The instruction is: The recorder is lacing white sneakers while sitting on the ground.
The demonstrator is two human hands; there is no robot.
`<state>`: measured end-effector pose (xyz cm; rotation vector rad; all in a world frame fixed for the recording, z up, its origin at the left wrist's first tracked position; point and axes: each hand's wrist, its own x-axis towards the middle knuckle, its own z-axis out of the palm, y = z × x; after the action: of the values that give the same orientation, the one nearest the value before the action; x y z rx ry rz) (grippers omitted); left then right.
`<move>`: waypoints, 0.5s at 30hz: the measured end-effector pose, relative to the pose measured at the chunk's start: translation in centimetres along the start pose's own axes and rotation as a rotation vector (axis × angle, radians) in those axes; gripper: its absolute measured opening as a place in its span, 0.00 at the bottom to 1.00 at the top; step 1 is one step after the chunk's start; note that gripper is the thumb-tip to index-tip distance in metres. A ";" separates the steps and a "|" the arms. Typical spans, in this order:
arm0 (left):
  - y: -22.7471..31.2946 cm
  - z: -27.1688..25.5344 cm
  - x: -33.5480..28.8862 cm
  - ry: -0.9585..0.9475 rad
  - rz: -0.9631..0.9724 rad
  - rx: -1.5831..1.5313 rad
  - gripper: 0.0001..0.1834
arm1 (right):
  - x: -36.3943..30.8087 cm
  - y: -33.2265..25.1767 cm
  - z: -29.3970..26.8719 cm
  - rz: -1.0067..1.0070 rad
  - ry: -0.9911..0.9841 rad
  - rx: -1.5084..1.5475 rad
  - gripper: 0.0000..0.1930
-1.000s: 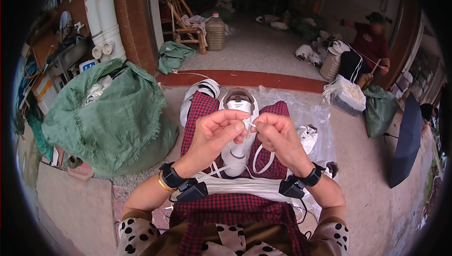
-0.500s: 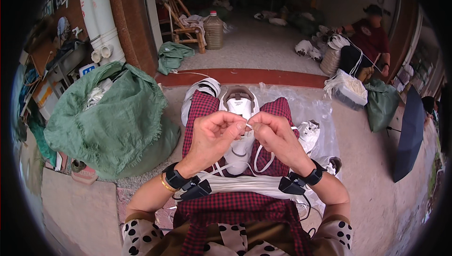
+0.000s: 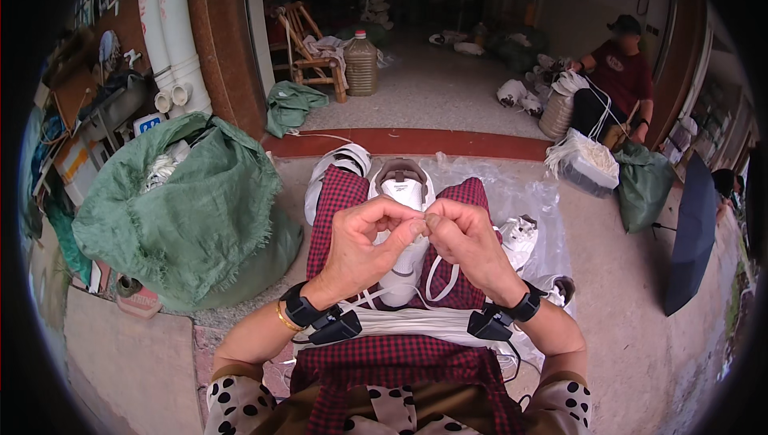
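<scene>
A white sneaker with a brownish lining rests between my knees, its toe toward me. Over its middle, my left hand and my right hand meet fingertip to fingertip, each in a pinch. A white shoelace hangs in a loop below the right hand. In the earlier frame a bit of lace shows between the fingertips; now the fingers almost cover it. My hands hide the shoe's lacing area. Across my lap lies a bundle of white laces.
More white sneakers lie by my right leg on clear plastic sheeting; another shoe stands beyond my left knee. A large green sack stands at left. At far right are a person, a lace-filled box and a dark umbrella.
My fingertips have drawn closer together over the lace, covering the bit that showed between them. The whole view has tilted slightly.
</scene>
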<state>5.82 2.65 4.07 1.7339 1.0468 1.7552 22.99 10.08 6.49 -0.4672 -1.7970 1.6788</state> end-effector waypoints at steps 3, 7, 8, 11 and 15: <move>0.5 0.1 0.1 0.013 -0.080 -0.095 0.06 | 0.0 -0.2 0.3 -0.078 0.043 -0.146 0.12; 0.9 0.1 0.0 0.028 -0.135 -0.194 0.06 | -0.1 -0.6 0.5 -0.161 0.095 -0.334 0.12; 0.9 0.1 -0.1 0.031 -0.144 -0.190 0.06 | -0.1 -0.6 0.6 -0.161 0.089 -0.338 0.12; 0.6 0.1 -0.2 0.045 -0.131 -0.171 0.05 | 0.0 -0.5 0.8 -0.138 0.088 -0.293 0.12; 0.4 0.1 -0.2 0.067 -0.089 -0.112 0.05 | 0.1 -0.3 1.1 -0.150 0.111 -0.304 0.12</move>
<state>6.04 2.25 4.29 1.5469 1.0167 1.7913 22.25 9.23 6.79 -0.5295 -1.9605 1.2596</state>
